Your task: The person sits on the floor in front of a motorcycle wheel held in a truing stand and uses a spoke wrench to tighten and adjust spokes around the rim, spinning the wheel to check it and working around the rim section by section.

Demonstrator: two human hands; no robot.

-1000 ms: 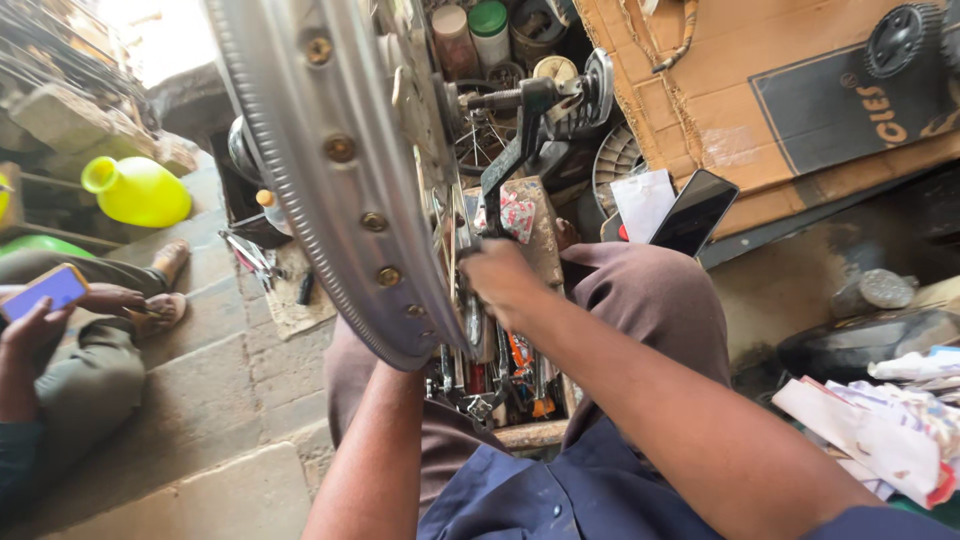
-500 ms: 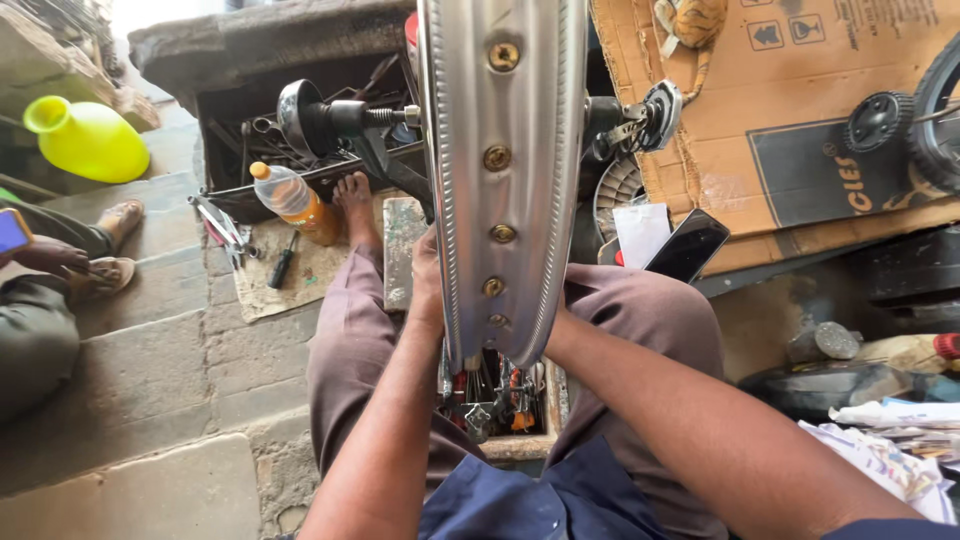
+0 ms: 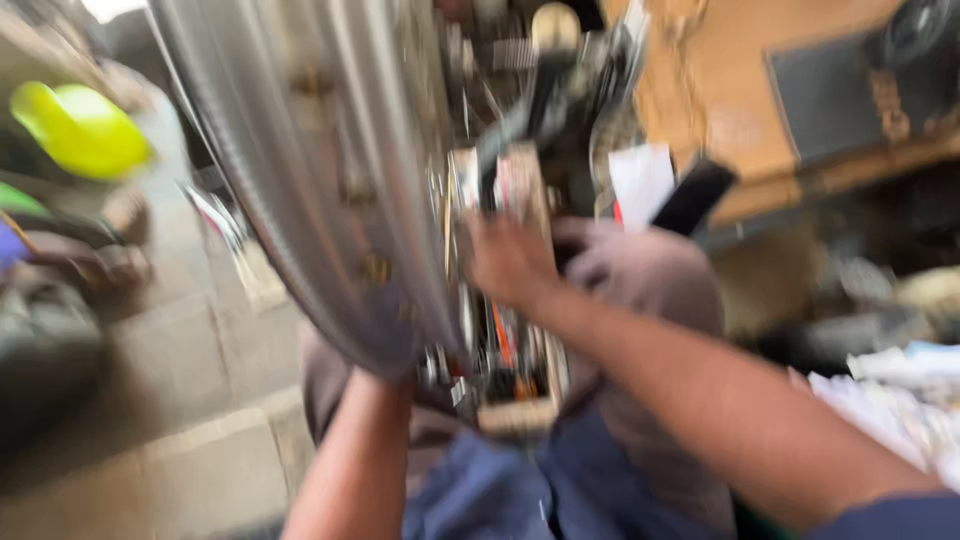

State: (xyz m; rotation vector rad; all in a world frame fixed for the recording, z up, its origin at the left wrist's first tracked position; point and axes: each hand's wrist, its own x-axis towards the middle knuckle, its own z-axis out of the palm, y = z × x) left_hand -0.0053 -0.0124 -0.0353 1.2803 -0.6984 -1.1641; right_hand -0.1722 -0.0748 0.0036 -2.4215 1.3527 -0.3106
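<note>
The wheel rim (image 3: 310, 180) walls off the left; a cluttered toolbox (image 3: 505, 360) fills the gap between the knees. Bare paving (image 3: 180, 400) lies open lower left, papers (image 3: 900, 400) crowd the right.

Bare forearms, dark blue shirt, brownish-grey trousers.

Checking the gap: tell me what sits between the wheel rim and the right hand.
Head view, blurred: only spokes and small cluttered parts lie between wheel rim and right hand.
</note>
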